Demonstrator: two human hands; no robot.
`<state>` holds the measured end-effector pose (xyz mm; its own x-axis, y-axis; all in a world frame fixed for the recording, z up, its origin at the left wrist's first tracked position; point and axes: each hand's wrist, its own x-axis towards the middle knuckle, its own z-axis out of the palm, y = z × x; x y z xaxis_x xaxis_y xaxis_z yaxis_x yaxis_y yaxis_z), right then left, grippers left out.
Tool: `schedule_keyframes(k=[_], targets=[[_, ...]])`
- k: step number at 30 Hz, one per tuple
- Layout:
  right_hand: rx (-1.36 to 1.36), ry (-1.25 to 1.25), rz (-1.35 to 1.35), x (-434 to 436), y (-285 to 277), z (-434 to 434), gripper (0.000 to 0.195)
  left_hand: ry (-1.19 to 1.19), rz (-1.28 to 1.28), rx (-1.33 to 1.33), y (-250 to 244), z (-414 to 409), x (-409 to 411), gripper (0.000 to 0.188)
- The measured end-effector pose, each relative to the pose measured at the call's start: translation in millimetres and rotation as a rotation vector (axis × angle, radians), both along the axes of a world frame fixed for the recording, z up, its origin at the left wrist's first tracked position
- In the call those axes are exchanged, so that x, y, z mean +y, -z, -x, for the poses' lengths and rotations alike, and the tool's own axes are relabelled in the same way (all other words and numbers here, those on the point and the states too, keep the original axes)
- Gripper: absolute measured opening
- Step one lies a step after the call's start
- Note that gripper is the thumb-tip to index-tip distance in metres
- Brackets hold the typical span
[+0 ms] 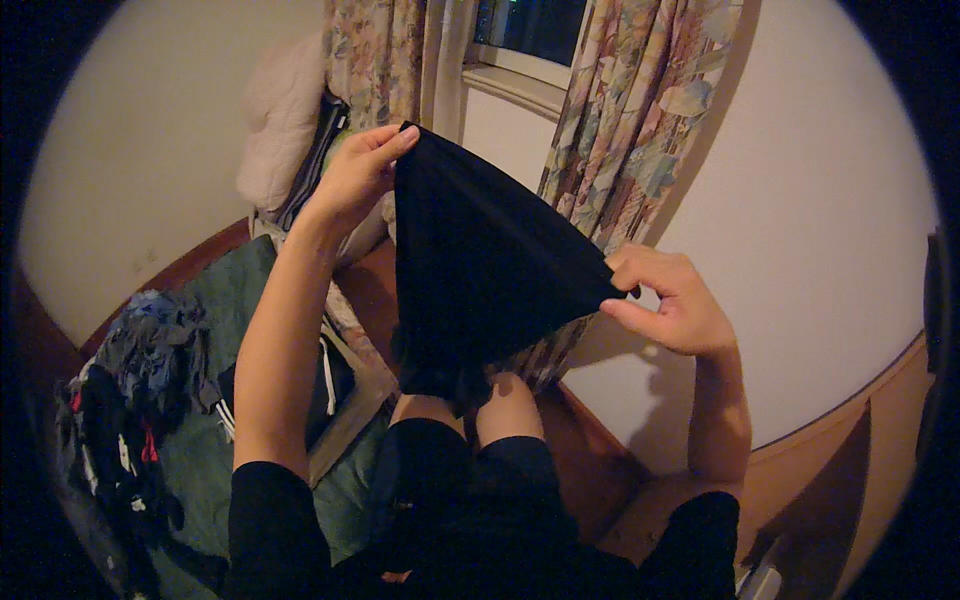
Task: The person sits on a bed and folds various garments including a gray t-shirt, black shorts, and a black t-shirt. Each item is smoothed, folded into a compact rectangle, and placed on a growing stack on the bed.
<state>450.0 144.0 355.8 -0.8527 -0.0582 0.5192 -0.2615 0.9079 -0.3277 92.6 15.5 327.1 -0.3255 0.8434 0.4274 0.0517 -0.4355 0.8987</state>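
A black cloth garment [480,262] hangs stretched in the air before me, above my knees; its exact kind cannot be made out. Its upper left corner is pinched between the thumb and fingers of my left hand [364,169]. Lower down, at the right, my right hand [664,300] grips the opposite corner between thumb and forefinger. The edge between both hands is pulled taut, sloping down to the right. Below, the cloth falls loose and bunched, covering part of my legs.
On the left, a green bed cover [195,465] carries a heap of dark clothes [112,442] and a grey-blue crumpled pile [154,337]. A pale cushion [281,127] leans beyond it. Floral curtains [637,112] flank a window [532,30]. A white wall [817,225] rises at the right.
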Motion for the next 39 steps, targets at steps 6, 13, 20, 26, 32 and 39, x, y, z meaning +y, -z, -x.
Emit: schedule_keyframes(k=[6,13,20,26,32,39], targets=[[0.002,-0.059,-0.079,-14.8,-51.1,8.2,0.018,0.033,-0.024,-0.047,-13.6,3.4,8.3,0.023],[0.105,0.208,0.025,21.8,-88.1,19.3,0.025,0.054,-0.097,-0.093,-24.8,20.6,7.2,0.021],[-0.097,0.168,0.162,67.7,-114.0,36.6,0.02,-0.021,-0.107,-0.017,-50.2,18.9,0.2,0.017],[0.019,0.345,0.013,85.2,-123.2,52.7,0.025,0.044,-0.055,0.202,-72.8,33.1,-1.2,0.018],[-0.178,0.537,-0.114,49.1,-151.5,57.6,0.028,-0.137,-0.079,0.201,-76.5,54.8,7.3,0.015],[-0.06,0.492,-0.374,93.1,-118.8,100.7,0.04,-0.283,0.051,0.41,-69.8,61.9,1.5,0.013]])
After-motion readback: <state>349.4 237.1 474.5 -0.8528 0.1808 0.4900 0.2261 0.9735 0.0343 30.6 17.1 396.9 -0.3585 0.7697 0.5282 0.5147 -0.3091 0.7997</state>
